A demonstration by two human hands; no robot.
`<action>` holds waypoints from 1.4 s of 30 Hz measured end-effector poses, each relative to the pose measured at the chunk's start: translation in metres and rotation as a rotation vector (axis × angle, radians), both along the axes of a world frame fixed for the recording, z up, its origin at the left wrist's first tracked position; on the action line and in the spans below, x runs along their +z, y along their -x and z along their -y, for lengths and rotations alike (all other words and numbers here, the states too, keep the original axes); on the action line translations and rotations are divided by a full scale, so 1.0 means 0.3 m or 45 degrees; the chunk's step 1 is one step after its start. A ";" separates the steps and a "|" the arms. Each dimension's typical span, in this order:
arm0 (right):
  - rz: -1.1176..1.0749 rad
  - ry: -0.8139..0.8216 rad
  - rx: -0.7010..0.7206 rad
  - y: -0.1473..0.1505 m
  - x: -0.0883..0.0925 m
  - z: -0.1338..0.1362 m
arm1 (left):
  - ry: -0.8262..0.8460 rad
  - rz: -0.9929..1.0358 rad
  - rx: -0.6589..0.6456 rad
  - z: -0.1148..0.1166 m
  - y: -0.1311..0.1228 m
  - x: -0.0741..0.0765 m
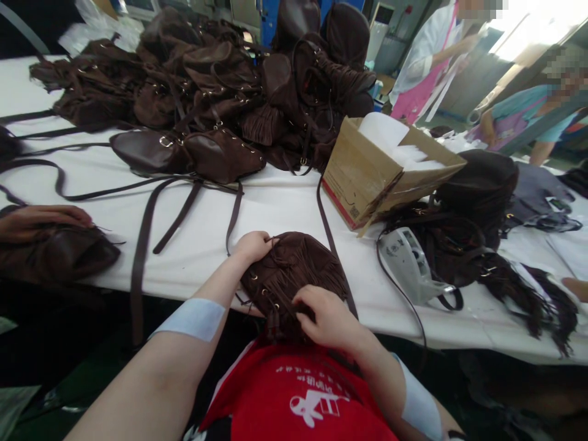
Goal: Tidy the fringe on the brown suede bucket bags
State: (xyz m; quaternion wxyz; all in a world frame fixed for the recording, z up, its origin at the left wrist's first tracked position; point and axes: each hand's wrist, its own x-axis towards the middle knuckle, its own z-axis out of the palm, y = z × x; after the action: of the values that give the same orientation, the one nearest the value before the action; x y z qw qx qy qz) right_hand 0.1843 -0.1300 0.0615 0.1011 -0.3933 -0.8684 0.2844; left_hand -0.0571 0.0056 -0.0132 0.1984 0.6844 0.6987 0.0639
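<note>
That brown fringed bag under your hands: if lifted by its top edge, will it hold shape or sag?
Likely sags: the fringed bag lies slumped and creased between the left hand and right hand. Its fringe would probably dangle. The long strap trails loose over the table, so it may drag or snag.
</note>
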 end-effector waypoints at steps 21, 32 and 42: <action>0.238 -0.139 0.102 0.084 -0.057 0.000 | -0.050 0.000 -0.009 0.011 0.002 0.002; 0.209 0.267 0.277 -0.021 0.111 0.005 | 0.001 0.014 0.040 0.011 -0.004 0.012; 0.375 0.204 0.038 0.014 0.032 0.028 | -0.025 0.042 0.023 0.012 -0.004 0.009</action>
State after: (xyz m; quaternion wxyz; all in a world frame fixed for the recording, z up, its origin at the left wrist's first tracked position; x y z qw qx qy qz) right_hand 0.1803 -0.1384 0.0710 -0.0632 -0.4247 -0.8542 0.2933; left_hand -0.0559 0.0020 -0.0106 0.2027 0.6788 0.7008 0.0838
